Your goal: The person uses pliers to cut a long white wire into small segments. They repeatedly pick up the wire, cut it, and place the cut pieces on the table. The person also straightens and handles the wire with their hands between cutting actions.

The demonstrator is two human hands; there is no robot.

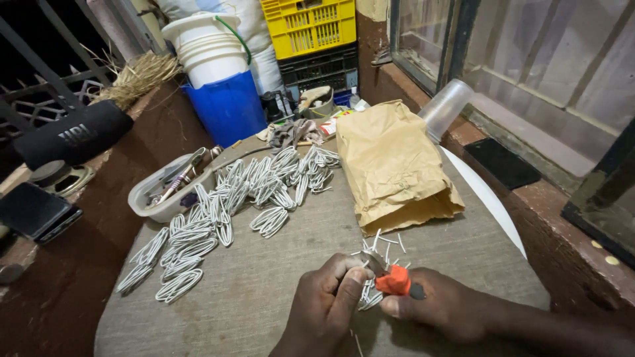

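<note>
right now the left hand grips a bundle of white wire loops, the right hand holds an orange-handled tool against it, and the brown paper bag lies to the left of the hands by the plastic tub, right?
Not quite. The head view shows the brown paper bag lying beyond the hands toward the right, away from the plastic tub on the left. The rest holds: the left hand grips the bundle of white wire loops, and the right hand holds the orange-handled tool against it.

Left hand [325, 299] fisted, right hand [442, 305] pinching, fingers curled, knuckles close together

Just two bare hands, left hand [324, 301] and right hand [440, 304]: no gloves, rings, watch or sleeves showing.
</note>
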